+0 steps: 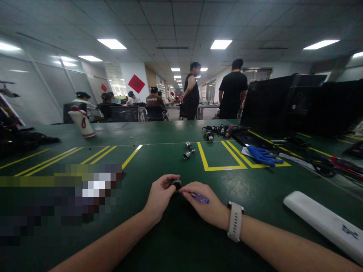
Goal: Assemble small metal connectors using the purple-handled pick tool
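Observation:
My left hand pinches a small round metal part with a dark, hollow-looking opening, between thumb and fingers. Close beside it, my right hand is closed on a small screwdriver with a clear purple handle. The screwdriver's front end points toward the metal part; my fingers hide its tip, so I cannot tell whether the two touch. Farther out on the green table lie shiny metal cylinder pieces, joined or touching one another.
Blue glove lies right of the yellow tape marks; cables and tools sit behind. A long white case is at right. A white-and-red cup leans at far left. A blurred-out object is left. People stand and sit beyond the table.

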### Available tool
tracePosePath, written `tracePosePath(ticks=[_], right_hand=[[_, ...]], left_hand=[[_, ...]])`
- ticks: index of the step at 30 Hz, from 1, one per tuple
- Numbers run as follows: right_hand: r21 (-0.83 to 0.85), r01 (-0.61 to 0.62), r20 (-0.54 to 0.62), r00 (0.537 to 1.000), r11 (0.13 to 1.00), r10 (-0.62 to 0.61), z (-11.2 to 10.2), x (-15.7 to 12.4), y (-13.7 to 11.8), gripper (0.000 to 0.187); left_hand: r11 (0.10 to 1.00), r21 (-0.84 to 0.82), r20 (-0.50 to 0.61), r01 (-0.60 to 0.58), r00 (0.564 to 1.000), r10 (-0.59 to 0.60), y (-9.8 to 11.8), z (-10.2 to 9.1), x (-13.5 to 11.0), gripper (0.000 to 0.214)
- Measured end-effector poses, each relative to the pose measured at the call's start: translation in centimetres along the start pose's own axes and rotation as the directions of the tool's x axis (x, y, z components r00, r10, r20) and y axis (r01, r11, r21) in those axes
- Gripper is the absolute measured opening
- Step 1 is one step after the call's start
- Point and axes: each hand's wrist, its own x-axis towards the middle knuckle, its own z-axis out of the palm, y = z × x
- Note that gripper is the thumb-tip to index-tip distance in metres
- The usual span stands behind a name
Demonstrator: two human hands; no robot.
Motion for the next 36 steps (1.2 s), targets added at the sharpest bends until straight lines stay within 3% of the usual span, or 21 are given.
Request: tracePosePath(ticks=[13,20,25,36], right_hand=[[0.006,-0.008,-0.062,0.998,1.0,0.009,-0.1,0.1,-0.2,0.019],[0.003,-0.046,-0.008,0.999,0.999,0.046,-0.2,0.0,-0.4,0.021],[0.01,-0.036,-0.052,0.998,0.999,0.036,-0.2,0.0,-0.2,0.019],[-0.007,-0.084,-0.014,0.996,0.996,0.084,0.1,0.0,-0.3,0.02]], left_hand=[[1.0,-0.005,0.03,0.006,1.0,-0.006,-0.2,-0.2,0.0,0.026],[1.0,0.022,0.045,0.01,0.999,-0.011,0.2,-0.1,-0.4,0.026],[1.0,0.0,0.041,0.026,0.999,-0.026,0.5,-0.1,-0.5,0.026],[1.0,-0.011,0.018,0.023,1.0,-0.022,0.9,0.3,-0.7,0.026]])
